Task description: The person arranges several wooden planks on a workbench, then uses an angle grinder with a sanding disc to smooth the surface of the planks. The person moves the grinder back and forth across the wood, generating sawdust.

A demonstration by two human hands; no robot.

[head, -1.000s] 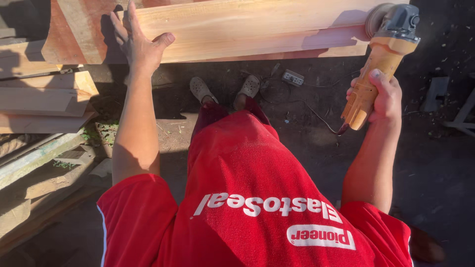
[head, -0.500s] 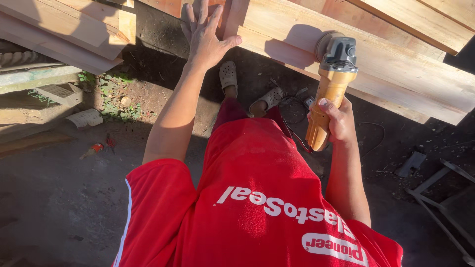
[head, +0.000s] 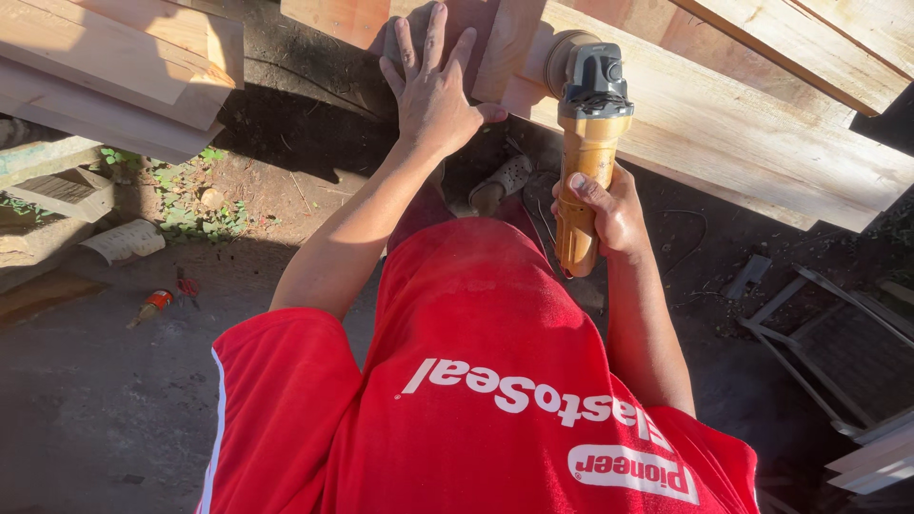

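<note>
My left hand [head: 433, 90] lies flat, fingers spread, on the end of a pale wooden plank [head: 724, 133] that runs from the top centre to the right. My right hand [head: 609, 209] grips the yellow body of an angle grinder [head: 588, 143]. Its grey head and disc rest against the plank's near edge, just right of my left hand. My red shirt [head: 495, 381] fills the lower part of the view, and my sandalled foot [head: 502, 179] shows below the plank.
Stacked planks [head: 114, 67] lie at the upper left, more boards [head: 819, 38] at the upper right. A metal frame [head: 819, 324] stands on the dark ground at right. Wood offcuts [head: 67, 190], weeds and a small red-handled tool [head: 157, 303] lie at left.
My view has swung left along the planks. My left hand stays pressed on the plank, and the grinder head has come closer to it along the plank's edge.
</note>
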